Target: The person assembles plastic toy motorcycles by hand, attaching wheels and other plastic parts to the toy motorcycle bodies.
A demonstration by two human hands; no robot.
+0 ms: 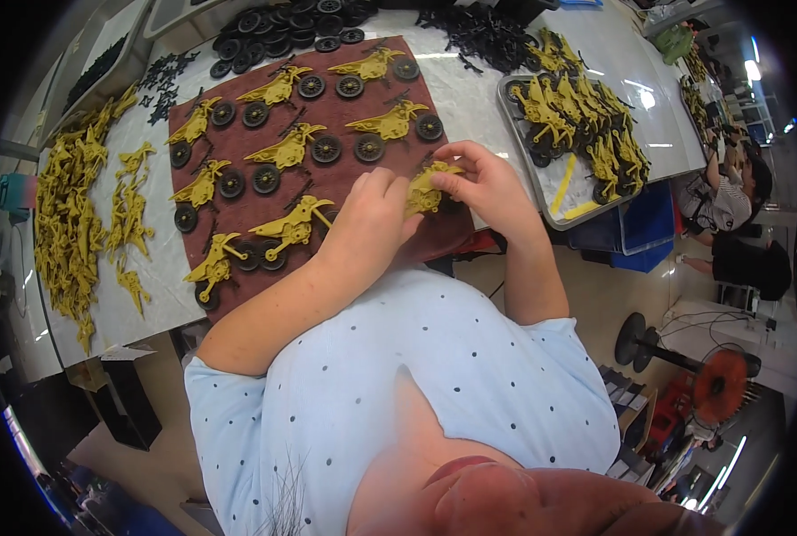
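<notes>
A yellow toy motorcycle body (427,190) is held between my two hands over the right part of a dark red cloth (237,125). My right hand (486,186) pinches its far right side with thumb and fingers. My left hand (373,214) is closed at its left side, with the fingertips partly hidden. On the cloth lie rows of yellow motorcycle bodies (284,152) with black wheels (326,148) and thin black parts beside them. Just left of my left hand is another yellow body (293,227).
Loose yellow bodies (70,214) are heaped at the left. Black wheels (278,31) and small black parts (474,34) lie in piles at the back. A metal tray (552,213) at the right holds motorcycles with wheels. Beyond are blue bins (635,234), a fan (718,386) and another person (724,192).
</notes>
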